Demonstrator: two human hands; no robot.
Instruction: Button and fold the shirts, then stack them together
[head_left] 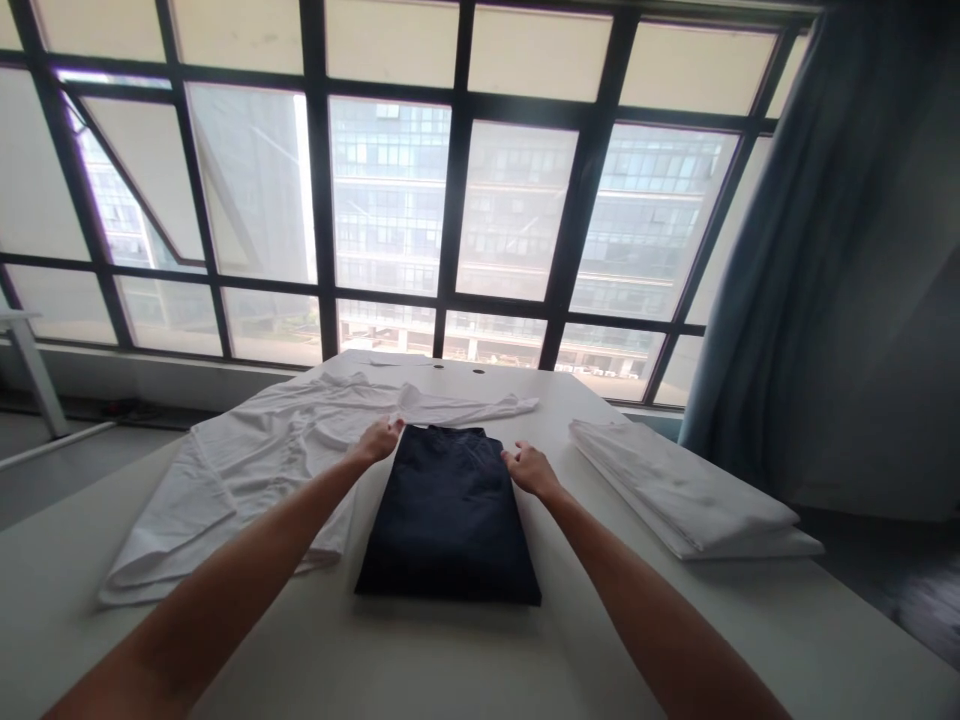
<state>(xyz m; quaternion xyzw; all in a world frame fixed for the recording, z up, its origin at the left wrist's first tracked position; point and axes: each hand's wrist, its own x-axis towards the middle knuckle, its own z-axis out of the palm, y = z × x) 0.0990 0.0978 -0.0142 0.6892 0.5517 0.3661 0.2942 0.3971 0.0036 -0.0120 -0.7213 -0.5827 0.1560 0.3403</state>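
A dark navy garment (pixel 450 515), folded into a neat rectangle, lies in the middle of the white table (pixel 420 660). My left hand (pixel 379 440) rests at its far left corner, fingers curled down onto the cloth edge. My right hand (pixel 531 468) sits at the far right corner, fingers bent and pinching that edge. Both arms reach out straight over the table.
A loose white garment (pixel 255 470) lies spread out to the left of the navy one. A folded white stack (pixel 690 490) sits at the right. Large windows stand behind the table, and a blue curtain (pixel 840 250) hangs at the right.
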